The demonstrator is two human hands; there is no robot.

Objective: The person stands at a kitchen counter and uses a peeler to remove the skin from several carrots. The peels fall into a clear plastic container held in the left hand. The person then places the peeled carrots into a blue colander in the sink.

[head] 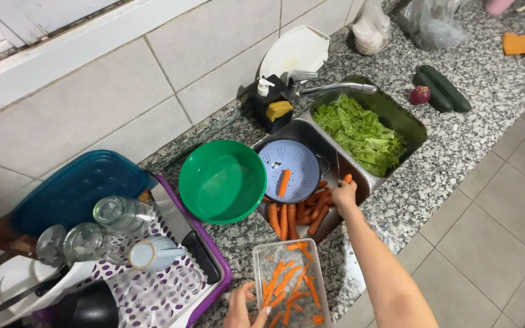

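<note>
My right hand (343, 193) reaches into the steel sink (366, 176) and is shut on a carrot (347, 178) by its end, with a thin blade-like tool sticking up from the grip. Several whole carrots (296, 214) lie in the sink beside it. One more carrot (283, 181) rests in a pale blue colander (299, 167) at the sink's back. My left hand (241, 307) holds the near edge of a clear plastic container (264, 258) of carrot peelings on the counter.
A green bowl (223, 179) leans by the sink. A green tub (396, 112) holds lettuce under the tap (335, 88). Two cucumbers (443, 88) and a red onion (420, 95) lie on the granite counter. A dish rack (208, 270) with glasses stands at the left.
</note>
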